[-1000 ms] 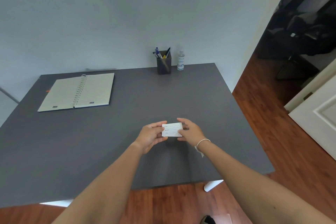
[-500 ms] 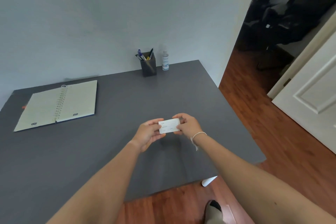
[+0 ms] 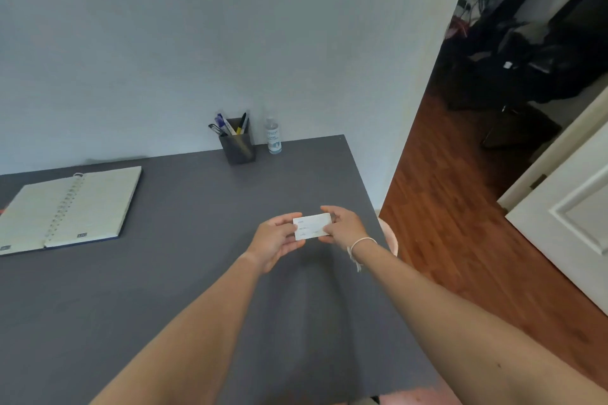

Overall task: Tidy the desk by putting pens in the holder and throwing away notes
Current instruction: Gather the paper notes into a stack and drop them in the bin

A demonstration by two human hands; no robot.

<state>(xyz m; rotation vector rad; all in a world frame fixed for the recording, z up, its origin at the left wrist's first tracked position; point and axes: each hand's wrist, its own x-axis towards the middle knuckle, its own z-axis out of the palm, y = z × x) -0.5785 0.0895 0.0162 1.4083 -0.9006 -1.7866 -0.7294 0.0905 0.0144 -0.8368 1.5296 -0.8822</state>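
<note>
Above the near right part of the grey worktop (image 3: 164, 306) we hold the small white note (image 3: 312, 226) between both hands: the left hand (image 3: 274, 240) pinches its left edge with thumb and fingers, and the right hand (image 3: 343, 225) pinches its right edge the same way, so the note is lifted off the surface, face up towards us, with faint lines of writing on it. The pens (image 3: 230, 125) already stand in the dark holder (image 3: 238, 149) at the back, beside a small clear bottle (image 3: 273, 136), and we see no loose pen on the surface, so we judge the note to be the step in hand. A pale rounded rim (image 3: 390, 240) shows just past the right edge of the worktop, below our right wrist; it may be the bin, though too little of it shows to be sure. To do this well, we should pass the note into one hand, or crumple it so it falls straight, carry it clear of the edge, look down to confirm the bin, and let go only when directly over its mouth. The open spiral notebook (image 3: 72, 207) at the left should stay as it lies.
</note>
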